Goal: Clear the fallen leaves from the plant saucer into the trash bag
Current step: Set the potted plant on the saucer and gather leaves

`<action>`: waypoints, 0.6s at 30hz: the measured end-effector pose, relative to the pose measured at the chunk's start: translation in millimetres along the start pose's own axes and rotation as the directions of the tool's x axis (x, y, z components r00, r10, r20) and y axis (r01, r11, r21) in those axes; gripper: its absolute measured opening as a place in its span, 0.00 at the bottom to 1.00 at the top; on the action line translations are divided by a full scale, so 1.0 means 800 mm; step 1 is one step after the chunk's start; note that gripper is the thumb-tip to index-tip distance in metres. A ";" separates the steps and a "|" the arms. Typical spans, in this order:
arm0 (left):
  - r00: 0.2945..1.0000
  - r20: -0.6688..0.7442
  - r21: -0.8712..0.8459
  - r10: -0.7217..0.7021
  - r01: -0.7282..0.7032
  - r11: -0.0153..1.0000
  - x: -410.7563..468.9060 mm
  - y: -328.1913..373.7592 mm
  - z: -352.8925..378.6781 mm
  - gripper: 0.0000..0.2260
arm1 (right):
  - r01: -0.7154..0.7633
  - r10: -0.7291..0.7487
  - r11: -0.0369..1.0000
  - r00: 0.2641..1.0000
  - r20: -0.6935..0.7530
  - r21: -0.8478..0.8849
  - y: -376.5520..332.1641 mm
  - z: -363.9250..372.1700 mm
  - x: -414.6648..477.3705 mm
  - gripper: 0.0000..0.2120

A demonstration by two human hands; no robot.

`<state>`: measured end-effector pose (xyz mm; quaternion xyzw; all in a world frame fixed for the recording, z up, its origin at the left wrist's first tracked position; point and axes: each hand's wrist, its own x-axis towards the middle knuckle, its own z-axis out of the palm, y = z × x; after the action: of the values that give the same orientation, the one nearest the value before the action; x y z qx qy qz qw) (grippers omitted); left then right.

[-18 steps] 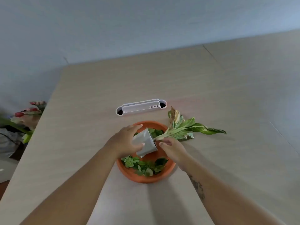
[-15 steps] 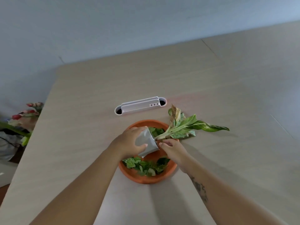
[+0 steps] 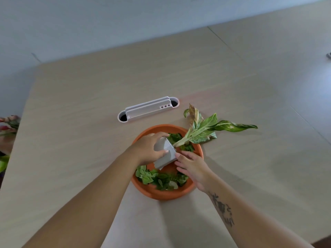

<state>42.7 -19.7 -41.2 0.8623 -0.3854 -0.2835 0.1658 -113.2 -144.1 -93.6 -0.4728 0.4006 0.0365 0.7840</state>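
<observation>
Gripping the tilted pot (image 3: 165, 155) over the saucer (image 3: 168, 196), the left hand (image 3: 146, 149) hides some leaves (image 3: 161, 180); the right hand (image 3: 194, 169), fingers straight, touches the pot. White slot (image 3: 148, 109) behind; bare table (image 3: 265, 167) rightward.

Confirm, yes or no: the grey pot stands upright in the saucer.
No, the grey pot lies tipped on its side over the saucer, gripped by the left hand, its plant sticking out past the rim.

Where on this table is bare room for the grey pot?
Bare table lies left of the orange saucer, up to the flowers at the edge, and behind the white cable slot. On the right it is free beyond the plant leaves. Crowded: over the saucer, where the left hand grips the grey pot and the right hand touches it.
</observation>
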 end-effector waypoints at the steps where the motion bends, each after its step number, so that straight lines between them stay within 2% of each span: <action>1: 1.000 0.006 -0.006 0.000 0.000 1.000 0.002 -0.002 0.000 0.25 | 0.005 -0.005 1.000 1.000 -0.003 0.027 0.001 0.002 -0.001 0.30; 9: 1.000 0.008 -0.065 0.019 -0.019 0.998 0.011 -0.008 0.000 0.21 | 0.052 -0.048 0.994 0.998 -0.047 0.099 0.011 0.014 0.003 0.29; 14: 0.999 -0.034 -0.189 -0.003 -0.004 0.982 0.001 -0.009 0.004 0.18 | 0.110 -0.109 0.994 0.991 -0.082 0.013 0.003 0.014 -0.006 0.26; 18: 0.994 -0.097 -0.299 -0.043 0.012 0.954 -0.019 -0.005 0.006 0.17 | 0.179 -0.193 0.974 0.976 -0.096 -0.137 -0.011 0.016 -0.013 0.24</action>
<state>33.4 -5.7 -41.4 0.8462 -0.3172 -0.2962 0.3091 -108.8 -135.5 -77.4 -0.5586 0.3934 -0.0376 0.7293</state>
